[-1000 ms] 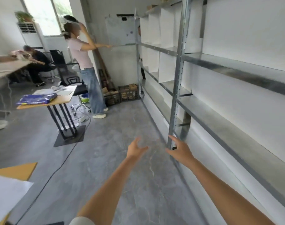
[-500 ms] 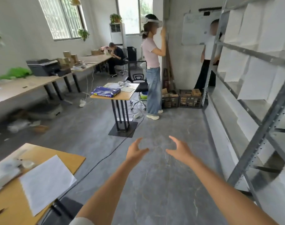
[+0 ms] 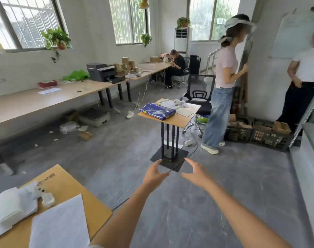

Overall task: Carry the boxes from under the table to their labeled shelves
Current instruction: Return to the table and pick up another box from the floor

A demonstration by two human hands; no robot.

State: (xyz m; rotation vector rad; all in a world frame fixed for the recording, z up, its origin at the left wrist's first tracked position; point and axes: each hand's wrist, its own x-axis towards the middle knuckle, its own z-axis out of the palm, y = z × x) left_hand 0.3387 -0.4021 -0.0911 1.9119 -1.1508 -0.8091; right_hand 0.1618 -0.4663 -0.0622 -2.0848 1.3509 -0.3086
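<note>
Nearest the camera, a wooden table is filling the lower left corner, bearing a sheet of white paper and some crumpled white wrapping. Both bare forearms are reaching forward over the grey floor: the left hand and the right hand are both spread wide and gripping nothing, palms facing each other with a gap between them. Beyond the hands, a small pedestal table is standing with a blue packet lying on it. Farther left, under the long desk along the window wall, a grey crate and a small cardboard box are sitting on the floor. At the far right edge, the metal shelf unit is just showing, with two black crates beside it and a person in jeans standing near.
</note>
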